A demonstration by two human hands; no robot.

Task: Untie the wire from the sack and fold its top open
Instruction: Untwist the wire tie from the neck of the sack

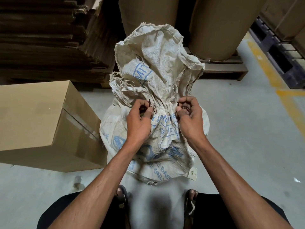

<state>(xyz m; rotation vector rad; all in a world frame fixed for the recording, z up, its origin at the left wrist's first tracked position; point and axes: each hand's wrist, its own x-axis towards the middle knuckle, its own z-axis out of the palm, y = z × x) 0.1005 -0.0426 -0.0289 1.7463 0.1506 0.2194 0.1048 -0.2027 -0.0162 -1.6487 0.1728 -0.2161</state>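
White woven sack (158, 76) with blue print, upright on floor, neck cinched by dark wire (149, 103), top crumpled.

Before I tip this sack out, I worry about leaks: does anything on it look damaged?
Yes. The sack is worn: loose threads hang from its frayed top edge at the left, and the bottom hem near the feet looks ragged. Nothing has spilled on the floor.
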